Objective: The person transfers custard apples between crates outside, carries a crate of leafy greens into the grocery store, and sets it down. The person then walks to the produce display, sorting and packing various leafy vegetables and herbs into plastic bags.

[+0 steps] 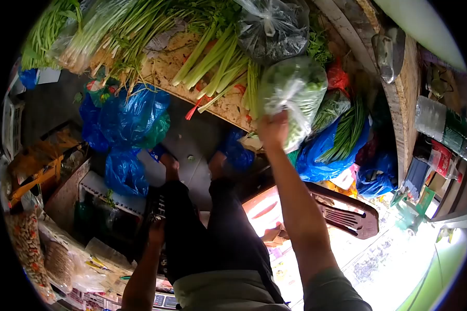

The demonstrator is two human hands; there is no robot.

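My right hand [274,129] reaches forward and is closed at the gathered neck of a clear plastic bag [297,85] filled with green leafy vegetables. The bag is slightly blurred. It sits at the right end of a wooden board [166,65], next to a knotted dark plastic bag [275,33]. Left of it lie bunches of long green stalks [220,65]. Low on the left, my left hand [156,230] hangs beside my leg, close to a dark crate-like object [155,202]. Its fingers are lost in shadow.
Blue plastic bags [132,124] stand at the left under the board's edge. Green stems fill a blue bag [329,150] on the right. A brown slotted stool [347,215] is beside my right arm. A cardboard box [46,166] and bagged goods [26,243] line the left.
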